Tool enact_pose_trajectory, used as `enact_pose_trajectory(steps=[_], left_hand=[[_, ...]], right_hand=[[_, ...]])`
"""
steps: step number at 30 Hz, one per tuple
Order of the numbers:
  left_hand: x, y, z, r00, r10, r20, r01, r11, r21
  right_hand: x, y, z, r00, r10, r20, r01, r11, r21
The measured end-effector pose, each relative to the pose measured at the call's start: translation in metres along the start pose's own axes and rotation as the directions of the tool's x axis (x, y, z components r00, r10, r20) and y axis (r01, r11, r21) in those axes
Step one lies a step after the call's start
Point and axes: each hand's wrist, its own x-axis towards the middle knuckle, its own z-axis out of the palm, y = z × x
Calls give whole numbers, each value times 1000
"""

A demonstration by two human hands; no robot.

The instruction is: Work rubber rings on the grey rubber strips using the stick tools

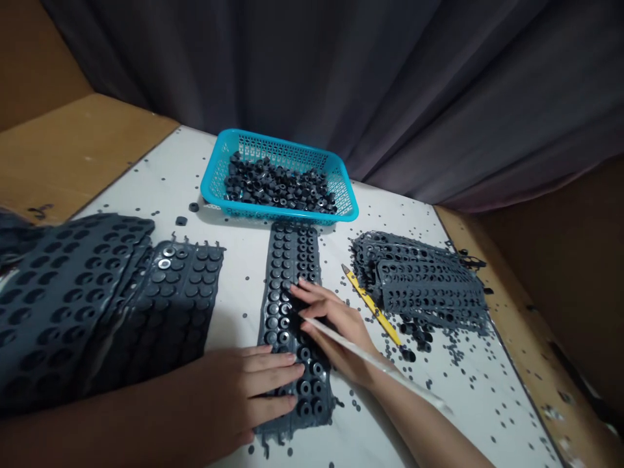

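A long dark rubber sheet with rows of round ring-shaped caps lies in the middle of the white table. My left hand rests flat across its lower left part, fingers spread. Over the sheet's right side, my right hand holds a thin white stick between thumb and fingers, its tip touching or close to the caps. Just beyond the sheet's far end stands a blue basket holding many small dark rubber pieces.
Dark perforated sheets and another capped sheet lie at the left. A stack of perforated strips lies at the right, beside a yellow cutter. Small dark discs are scattered over the table. A dark curtain hangs behind.
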Motion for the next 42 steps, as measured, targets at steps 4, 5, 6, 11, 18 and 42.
enact_pose_trajectory(steps=[4,5,6,11,18,42], left_hand=[[7,2,-17,988,-22,153,20,1000,15],[8,2,-19,984,-28,178,27,1000,12],[9,2,-21,981,-30,191,29,1000,8],[10,2,-20,983,-12,186,11,1000,7],[8,2,-21,983,-14,182,16,1000,-6],[5,1,-30,986,-69,150,100,974,-205]], right_hand=[[-1,0,6,996,-46,80,48,999,-26],[-1,1,6,995,-61,74,63,997,-33],[-2,2,6,995,-78,67,81,996,-39],[-2,10,6,976,-201,82,210,970,-123],[-1,14,5,907,-370,200,420,819,-390],[12,14,7,963,-266,37,262,903,-340]])
